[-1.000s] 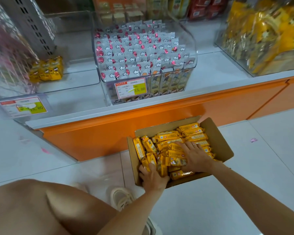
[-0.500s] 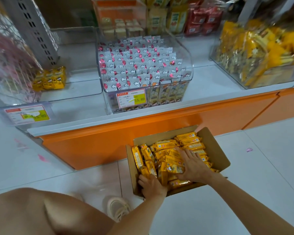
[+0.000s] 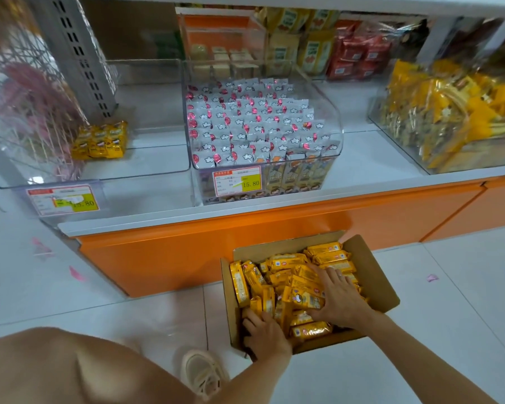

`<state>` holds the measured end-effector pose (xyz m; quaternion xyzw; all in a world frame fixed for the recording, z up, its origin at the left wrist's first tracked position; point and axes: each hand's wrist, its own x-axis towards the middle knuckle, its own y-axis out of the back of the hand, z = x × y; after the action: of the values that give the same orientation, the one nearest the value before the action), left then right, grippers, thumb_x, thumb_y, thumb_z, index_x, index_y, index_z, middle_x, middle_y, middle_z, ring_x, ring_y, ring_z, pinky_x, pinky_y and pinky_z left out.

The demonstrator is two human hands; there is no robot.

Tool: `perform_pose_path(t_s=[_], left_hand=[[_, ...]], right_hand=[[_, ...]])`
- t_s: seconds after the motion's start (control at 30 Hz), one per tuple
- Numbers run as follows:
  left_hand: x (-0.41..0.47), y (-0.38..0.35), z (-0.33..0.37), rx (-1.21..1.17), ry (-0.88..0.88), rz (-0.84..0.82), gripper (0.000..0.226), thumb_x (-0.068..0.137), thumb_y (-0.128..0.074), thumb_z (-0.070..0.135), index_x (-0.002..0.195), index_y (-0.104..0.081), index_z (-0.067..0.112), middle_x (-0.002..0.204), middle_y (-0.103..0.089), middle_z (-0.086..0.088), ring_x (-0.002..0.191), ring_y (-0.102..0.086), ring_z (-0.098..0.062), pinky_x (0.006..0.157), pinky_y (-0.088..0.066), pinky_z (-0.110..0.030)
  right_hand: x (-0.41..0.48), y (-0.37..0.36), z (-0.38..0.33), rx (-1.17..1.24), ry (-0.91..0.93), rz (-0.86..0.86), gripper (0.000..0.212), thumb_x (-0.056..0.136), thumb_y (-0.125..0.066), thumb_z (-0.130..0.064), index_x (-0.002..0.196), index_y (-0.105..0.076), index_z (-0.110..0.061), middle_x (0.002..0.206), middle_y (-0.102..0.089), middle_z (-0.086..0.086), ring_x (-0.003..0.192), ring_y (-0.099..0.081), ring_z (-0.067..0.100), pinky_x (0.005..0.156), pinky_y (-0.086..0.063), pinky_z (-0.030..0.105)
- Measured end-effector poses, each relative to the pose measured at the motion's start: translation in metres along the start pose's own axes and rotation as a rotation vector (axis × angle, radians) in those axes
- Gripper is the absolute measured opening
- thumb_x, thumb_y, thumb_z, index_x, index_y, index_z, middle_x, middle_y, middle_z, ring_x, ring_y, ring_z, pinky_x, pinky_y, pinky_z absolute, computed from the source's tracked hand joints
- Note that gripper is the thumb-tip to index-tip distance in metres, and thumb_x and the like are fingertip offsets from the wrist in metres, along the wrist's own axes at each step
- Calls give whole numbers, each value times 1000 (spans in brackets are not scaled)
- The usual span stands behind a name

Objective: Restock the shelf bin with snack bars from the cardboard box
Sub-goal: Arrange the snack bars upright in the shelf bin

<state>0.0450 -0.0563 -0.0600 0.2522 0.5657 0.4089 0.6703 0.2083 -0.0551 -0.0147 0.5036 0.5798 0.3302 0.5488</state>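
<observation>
The view is tilting up toward the shelf (image 3: 362,158) as the right hand (image 3: 340,295), fingers spread, is pressing on the snack bars (image 3: 286,262) in the cardboard box (image 3: 373,272) and the left hand (image 3: 267,333), seemingly curled among some, is staying nearer the shelf bin (image 3: 146,166) up-left.

Matt brown cardboard box (image 3: 373,275) holds glossy yellow foil-wrapped snack bars (image 3: 286,262); the shelf bin (image 3: 146,158) is clear plastic (smooth, reflective), the floor (image 3: 464,330) shiny tile.

Snack bars (image 3: 286,262) in cardboard box (image 3: 370,275) before shelf bin (image 3: 146,158)
</observation>
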Motion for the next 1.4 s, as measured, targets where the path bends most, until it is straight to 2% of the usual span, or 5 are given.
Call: perform_pose_path(t_s=[0.5,0.83,1.07,1.2,1.4], left_hand=[[15,18,-18,-265,-160,50,70,75,-69,48,130,-37,20,137,-20,-7,128,-29,-26,96,-44,-36],[-17,152,-30,-190,-429,27,53,80,-69,31,125,-45,18,131,-33,-8,123,-41,-27,100,-39,-34],[-88,287,-73,-95,-656,261,46,80,-68,31,118,-46,19,120,-39,-4,110,-48,-23,88,-38,-26],[-107,349,-105,-215,-706,419,36,76,-74,27,102,-49,19,103,-44,-4,89,-50,-24,70,-35,-27],[-64,425,-122,-283,-575,511,36,78,-73,27,93,-43,15,91,-55,-13,81,-48,-23,56,-30,-29]], right_hand=[[-3,-2,-2,53,-30,-3,106,70,-64,-64,148,-4,-26,144,-26,0,138,-22,24,114,-21,39],[-26,73,-43,172,112,163,105,62,-58,-66,148,-10,-28,132,-34,-3,127,-31,20,103,-26,30],[-48,172,-110,157,327,335,105,57,-60,-66,144,-6,-40,128,-36,-2,121,-32,18,100,-30,33],[-55,223,-152,139,426,433,104,64,-78,-49,144,-12,-39,124,-35,-6,115,-32,12,96,-33,33],[-32,271,-199,46,464,532,107,60,-68,-61,148,-17,-27,133,-39,5,125,-33,24,104,-31,37]])
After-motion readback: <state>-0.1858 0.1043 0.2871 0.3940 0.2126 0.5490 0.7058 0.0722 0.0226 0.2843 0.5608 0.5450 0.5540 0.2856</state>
